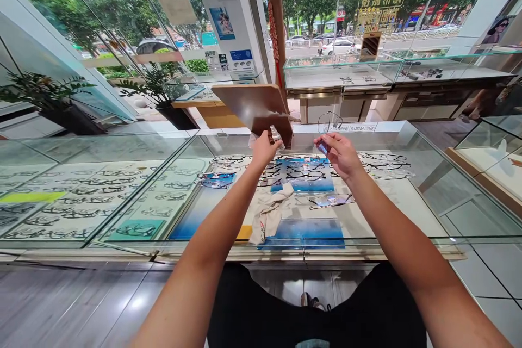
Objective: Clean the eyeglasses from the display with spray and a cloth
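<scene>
My left hand (264,148) is closed around a small white spray bottle (275,134) at the far side of the glass counter. In front of it stands a brown tilted board (253,104), close to the bottle. My right hand (340,153) pinches a pair of thin-framed eyeglasses (329,118), raised above the counter top. A crumpled beige cloth (274,211) lies on the glass between my forearms. Right of the cloth is another pair of eyeglasses (332,201), its lenses showing a bluish-purple sheen.
Rows of eyeglass frames (304,174) show in the glass counter (391,212) beneath my hands. More frames (101,190) fill the case on the left. Potted plants (157,87) and further display cases (338,79) stand beyond, before the windows.
</scene>
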{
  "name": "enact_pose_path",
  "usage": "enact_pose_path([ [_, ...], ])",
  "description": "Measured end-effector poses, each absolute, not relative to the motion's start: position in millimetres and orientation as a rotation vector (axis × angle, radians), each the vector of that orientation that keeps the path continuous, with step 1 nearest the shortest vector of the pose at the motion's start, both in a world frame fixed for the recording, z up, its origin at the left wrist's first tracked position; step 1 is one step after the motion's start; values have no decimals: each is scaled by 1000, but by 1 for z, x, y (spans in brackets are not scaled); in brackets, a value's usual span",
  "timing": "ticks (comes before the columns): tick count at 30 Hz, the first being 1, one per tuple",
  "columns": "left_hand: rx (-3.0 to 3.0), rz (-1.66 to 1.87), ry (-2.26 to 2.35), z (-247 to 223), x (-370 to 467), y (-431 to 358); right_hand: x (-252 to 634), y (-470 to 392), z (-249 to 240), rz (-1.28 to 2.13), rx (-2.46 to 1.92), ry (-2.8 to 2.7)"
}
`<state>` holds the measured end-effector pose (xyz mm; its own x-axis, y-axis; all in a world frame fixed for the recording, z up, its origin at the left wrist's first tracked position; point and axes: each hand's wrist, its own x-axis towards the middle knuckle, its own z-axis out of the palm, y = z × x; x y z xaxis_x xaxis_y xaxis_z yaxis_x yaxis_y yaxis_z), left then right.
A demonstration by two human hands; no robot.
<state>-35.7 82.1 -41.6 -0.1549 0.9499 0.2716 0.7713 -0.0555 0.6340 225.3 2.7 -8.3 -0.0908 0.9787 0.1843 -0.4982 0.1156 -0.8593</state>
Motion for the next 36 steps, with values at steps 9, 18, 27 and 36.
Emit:
enact_pose_path([
  [9,1938,802,2029,-55,-16,80,225,0,-8,1408,-644,-984],
  [18,2067,1074,2003,-18,-24,52,226,-2,-8,1374,-661,-1033],
  [27,2433,328,1611,-17,-35,-74,230,0,-7,1370,-674,-1065],
  [36,1966,931,1312,-9,-28,-57,226,-5,-4,1393,-647,-1081],
])
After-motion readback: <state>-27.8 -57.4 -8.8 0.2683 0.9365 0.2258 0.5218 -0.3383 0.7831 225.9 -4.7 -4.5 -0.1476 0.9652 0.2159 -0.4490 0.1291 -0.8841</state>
